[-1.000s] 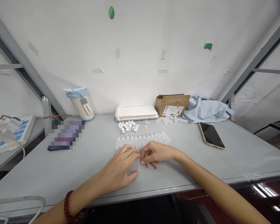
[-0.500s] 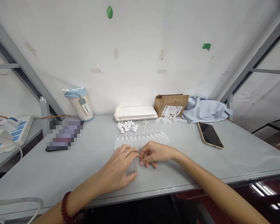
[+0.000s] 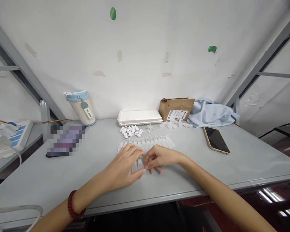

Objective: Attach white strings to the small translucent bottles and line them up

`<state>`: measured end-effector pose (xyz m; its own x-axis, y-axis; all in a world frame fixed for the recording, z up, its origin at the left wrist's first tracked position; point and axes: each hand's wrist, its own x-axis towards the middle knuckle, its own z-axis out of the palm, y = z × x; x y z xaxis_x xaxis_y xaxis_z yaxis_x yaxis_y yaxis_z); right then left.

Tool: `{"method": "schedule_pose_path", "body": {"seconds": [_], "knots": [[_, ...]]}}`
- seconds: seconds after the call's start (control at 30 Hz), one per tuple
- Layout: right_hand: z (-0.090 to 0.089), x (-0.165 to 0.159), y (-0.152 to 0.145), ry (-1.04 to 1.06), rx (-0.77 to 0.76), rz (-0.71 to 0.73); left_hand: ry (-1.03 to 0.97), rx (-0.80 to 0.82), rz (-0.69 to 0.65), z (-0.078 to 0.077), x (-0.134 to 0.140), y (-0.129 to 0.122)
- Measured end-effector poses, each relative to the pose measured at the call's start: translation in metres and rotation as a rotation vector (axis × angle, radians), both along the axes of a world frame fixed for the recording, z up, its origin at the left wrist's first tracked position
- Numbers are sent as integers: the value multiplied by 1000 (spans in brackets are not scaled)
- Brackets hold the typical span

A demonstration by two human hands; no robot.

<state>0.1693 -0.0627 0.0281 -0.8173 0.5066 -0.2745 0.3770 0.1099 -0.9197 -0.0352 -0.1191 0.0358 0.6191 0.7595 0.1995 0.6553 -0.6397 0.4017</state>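
Observation:
Small translucent, bottle-shaped plastic pieces (image 3: 140, 165) lie side by side on the table between my hands. My left hand (image 3: 123, 166) arches over them from the left, its thumb apart from its fingers and near their lower ends. At their right edge is my right hand (image 3: 160, 158), thumb and forefinger pinched together; what the tips hold, if anything, is hidden. Just behind, a row of similar translucent pieces (image 3: 157, 142) has thin white loops at the top; my left fingers partly cover its left part.
Behind the row are white caps (image 3: 130, 131), white loops (image 3: 149, 129), loose clear pieces (image 3: 171, 125), white trays (image 3: 140, 116) and a cardboard box (image 3: 176, 109). A phone (image 3: 217, 140) and cloth (image 3: 210, 112) lie right; a tumbler (image 3: 82, 108) stands left.
My left thumb has moved up and right, toward my right fingertips. Below my left fingers, the clear pieces show more of their upper ends. My right hand stays nearly in place.

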Motion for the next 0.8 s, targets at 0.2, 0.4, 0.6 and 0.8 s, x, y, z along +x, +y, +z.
{"method": "schedule_pose_path", "body": {"seconds": [0.2,0.4,0.6,0.8], "knots": [[11,10,5,68,4,-79,-77,-42,89,4,6,43],[15,19,18,201,157,-415,-28,17,179,-1,23,99],[-7,46,58,-20,877,-811,102,59,136,-14,42,134],[-29,71,85,-323,1158,-794,125,51,142,-23,51,148]]}}
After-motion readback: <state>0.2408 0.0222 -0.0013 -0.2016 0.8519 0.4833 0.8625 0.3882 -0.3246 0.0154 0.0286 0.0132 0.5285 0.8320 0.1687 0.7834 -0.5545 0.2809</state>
